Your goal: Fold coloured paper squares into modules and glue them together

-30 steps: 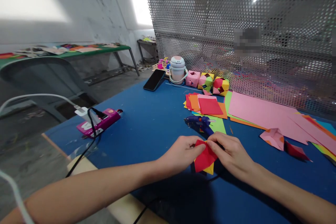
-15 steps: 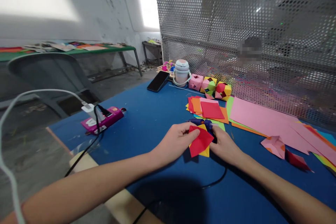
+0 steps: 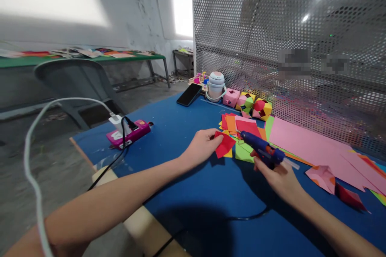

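My left hand [image 3: 201, 147] pinches a folded red and yellow paper piece [image 3: 224, 145] just above the blue table [image 3: 187, 176]. My right hand [image 3: 279, 176] grips a blue glue gun [image 3: 262, 151], its nozzle pointing left toward the paper piece, a short gap apart. A black cord [image 3: 241, 217] runs from the gun across the table toward me.
Square coloured papers [image 3: 244, 126] and large pink sheets [image 3: 304, 138] lie behind the hands. Three paper cubes [image 3: 247, 102], a small white container [image 3: 216, 86] and a phone [image 3: 189, 94] stand by the perforated metal screen [image 3: 286, 48]. A pink power strip [image 3: 129, 132] sits left; folded pieces [image 3: 324, 177] lie right.
My right hand let go of the paper piece and picked up the glue gun. My left hand now holds the paper alone, farther from me.
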Demonstrator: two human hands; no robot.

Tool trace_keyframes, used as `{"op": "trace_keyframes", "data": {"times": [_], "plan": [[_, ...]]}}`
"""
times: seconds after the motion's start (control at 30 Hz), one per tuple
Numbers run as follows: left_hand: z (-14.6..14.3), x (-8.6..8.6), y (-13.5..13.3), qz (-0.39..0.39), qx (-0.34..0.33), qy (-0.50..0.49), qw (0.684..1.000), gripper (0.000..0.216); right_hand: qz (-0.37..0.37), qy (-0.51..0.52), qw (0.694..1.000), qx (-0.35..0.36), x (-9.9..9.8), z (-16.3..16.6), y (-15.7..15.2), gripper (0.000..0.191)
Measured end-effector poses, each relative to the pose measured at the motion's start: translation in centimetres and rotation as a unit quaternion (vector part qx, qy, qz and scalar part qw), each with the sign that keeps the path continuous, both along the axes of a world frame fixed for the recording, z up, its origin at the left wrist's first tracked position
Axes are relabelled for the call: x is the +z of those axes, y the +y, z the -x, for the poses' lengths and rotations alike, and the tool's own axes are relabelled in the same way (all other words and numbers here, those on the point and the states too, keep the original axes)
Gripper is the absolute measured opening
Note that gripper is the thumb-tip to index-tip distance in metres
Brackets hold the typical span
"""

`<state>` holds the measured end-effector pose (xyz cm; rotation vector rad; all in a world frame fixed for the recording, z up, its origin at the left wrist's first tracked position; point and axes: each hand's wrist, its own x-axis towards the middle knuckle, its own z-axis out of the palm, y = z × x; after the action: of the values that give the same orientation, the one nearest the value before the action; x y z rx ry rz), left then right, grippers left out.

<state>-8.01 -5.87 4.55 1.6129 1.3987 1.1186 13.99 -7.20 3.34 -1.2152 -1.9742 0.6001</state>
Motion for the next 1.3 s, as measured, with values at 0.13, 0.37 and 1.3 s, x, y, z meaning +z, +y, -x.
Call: {"op": "trace_keyframes", "data": {"times": [0.13,0.37,1.3], "plan": [[0.2,-0.9,0.6,-0.010,-0.018,0.056,0.998,0.025,-0.047,-0.043,0.996,0.065,-0.5,0.6,-0.4,0.014],[0.0,-1.8,0.4,-0.028,-0.048,0.104,0.993,0.027,-0.101,-0.122,0.984,0.084,-0.8,0.8,-0.4,0.009],[-0.1,-2.1,0.4,-0.045,-0.047,0.129,0.989,0.026,-0.100,-0.189,0.976,0.051,-0.3,0.5,-0.8,0.007]]}}
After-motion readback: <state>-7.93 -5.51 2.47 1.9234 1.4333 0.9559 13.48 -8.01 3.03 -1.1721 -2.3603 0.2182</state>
